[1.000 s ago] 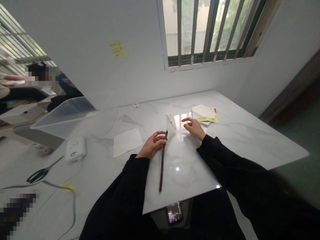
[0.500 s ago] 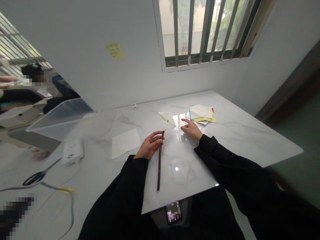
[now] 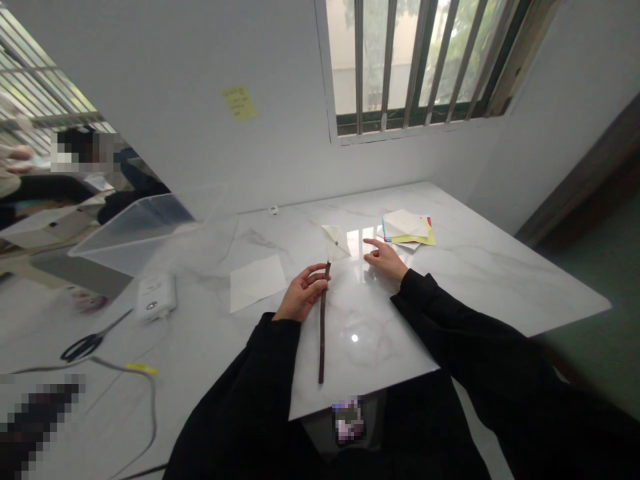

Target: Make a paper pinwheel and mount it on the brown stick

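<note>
While the left hand (image 3: 303,297) curls closed around a thin dark stick (image 3: 323,333) just below the folded white paper (image 3: 335,242) at its upper end, the stick's long axis pointing away from the person across the marble table (image 3: 475,280), the right hand (image 3: 384,260) hovers open and empty, just apart from the paper.

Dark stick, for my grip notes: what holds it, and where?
The left hand grips the stick near its top, below the paper. The right hand holds nothing.

Pixelated object (image 3: 349,421) below the marble table (image 3: 500,293), perhaps a phone
</note>
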Available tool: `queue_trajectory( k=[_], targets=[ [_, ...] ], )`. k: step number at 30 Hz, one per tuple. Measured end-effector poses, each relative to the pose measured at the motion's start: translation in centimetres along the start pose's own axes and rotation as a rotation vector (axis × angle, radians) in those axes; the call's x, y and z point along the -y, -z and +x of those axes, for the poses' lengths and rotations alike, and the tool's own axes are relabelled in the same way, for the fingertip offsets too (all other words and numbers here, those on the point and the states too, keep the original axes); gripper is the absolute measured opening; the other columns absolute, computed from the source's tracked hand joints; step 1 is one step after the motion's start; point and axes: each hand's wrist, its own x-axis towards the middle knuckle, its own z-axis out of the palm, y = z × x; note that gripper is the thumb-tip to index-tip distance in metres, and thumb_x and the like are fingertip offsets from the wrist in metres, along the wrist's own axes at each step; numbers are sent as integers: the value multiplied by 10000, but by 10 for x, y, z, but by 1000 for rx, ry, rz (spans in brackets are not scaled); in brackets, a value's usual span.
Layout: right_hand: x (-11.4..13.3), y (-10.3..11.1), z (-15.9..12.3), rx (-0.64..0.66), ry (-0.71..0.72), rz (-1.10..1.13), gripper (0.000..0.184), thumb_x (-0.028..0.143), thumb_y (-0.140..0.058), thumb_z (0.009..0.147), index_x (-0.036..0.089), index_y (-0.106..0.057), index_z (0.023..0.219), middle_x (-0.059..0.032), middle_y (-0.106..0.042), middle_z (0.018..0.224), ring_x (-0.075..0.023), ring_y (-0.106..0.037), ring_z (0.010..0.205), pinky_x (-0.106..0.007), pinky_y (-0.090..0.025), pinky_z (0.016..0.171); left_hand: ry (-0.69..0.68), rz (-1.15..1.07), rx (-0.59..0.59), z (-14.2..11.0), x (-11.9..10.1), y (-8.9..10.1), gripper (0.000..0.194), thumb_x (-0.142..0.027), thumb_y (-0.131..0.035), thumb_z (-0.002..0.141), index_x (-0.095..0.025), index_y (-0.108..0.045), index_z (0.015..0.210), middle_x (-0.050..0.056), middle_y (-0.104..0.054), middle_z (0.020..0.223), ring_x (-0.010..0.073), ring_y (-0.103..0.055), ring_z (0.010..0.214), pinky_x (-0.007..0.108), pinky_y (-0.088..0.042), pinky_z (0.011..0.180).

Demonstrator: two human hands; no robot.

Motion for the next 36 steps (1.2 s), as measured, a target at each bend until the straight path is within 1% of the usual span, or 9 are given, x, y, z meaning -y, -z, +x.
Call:
queue_trajectory(
  k=[4,10,14,16,21,27,29,33,36],
  targets=[
    [0,1,0,5,-27,55,664,250,-565,756,123,-581,1408,63,-549,606,-141,-504,589,-264,-428,655,8,0,4,0,0,-1,556,-261,-931,660,-183,-705,1162,49,-740,963,104,-640,751,229,-499,733],
    [2,-1,0,2,55,92,737,225,-579,737,139,-531,1467,51,-598,673,-145,-540,637,-273,-433,696,23,53,23,-1,-5,-5,541,-271,-929,655,-174,-713,1141,46,-729,933,101,-618,717,224,-474,684],
    [3,-3,-1,24,69,113,741,223,-572,743,125,-520,1475,57,-590,663,-141,-534,631,-269,-426,694,25,59,27,-2,-7,-7,543,-272,-930,651,-175,-713,1139,41,-725,927,98,-610,715,221,-465,682],
    [4,-2,-2,17,68,99,734,215,-567,745,117,-522,1470,61,-584,654,-136,-528,622,-265,-423,694,25,59,30,-2,-7,-7,539,-274,-928,655,-175,-714,1140,42,-724,930,101,-609,721,225,-468,688],
    [7,2,-4,-46,87,-17,701,189,-565,757,119,-547,1454,63,-593,651,-132,-522,614,-264,-414,708,22,74,35,-2,-6,-6,527,-285,-915,671,-179,-718,1147,50,-713,945,116,-613,731,237,-466,674],
    [9,2,-4,-35,86,-62,619,184,-573,777,107,-622,1389,46,-609,654,-130,-525,619,-261,-416,714,20,114,42,-1,-4,-5,528,-282,-913,662,-187,-718,1145,46,-709,938,118,-599,710,242,-439,649],
    [11,2,-5,-33,89,-61,675,182,-577,783,107,-572,1453,50,-611,652,-132,-528,620,-260,-419,715,18,122,45,-1,-4,-6,528,-290,-910,661,-187,-723,1143,53,-714,944,121,-600,714,245,-432,647],
    [17,3,-9,-65,143,-86,829,158,-575,779,160,-408,1591,76,-589,629,-135,-532,598,-256,-423,710,20,173,82,-1,-4,-7,498,-297,-892,676,-184,-740,1137,67,-725,949,145,-615,751,265,-446,679],
    [19,7,-10,-98,194,-119,826,149,-561,787,178,-406,1597,81,-560,613,-132,-521,578,-253,-414,694,17,194,124,0,-2,-5,467,-286,-874,700,-193,-750,1141,68,-726,963,161,-633,802,282,-466,732]
  ],
)
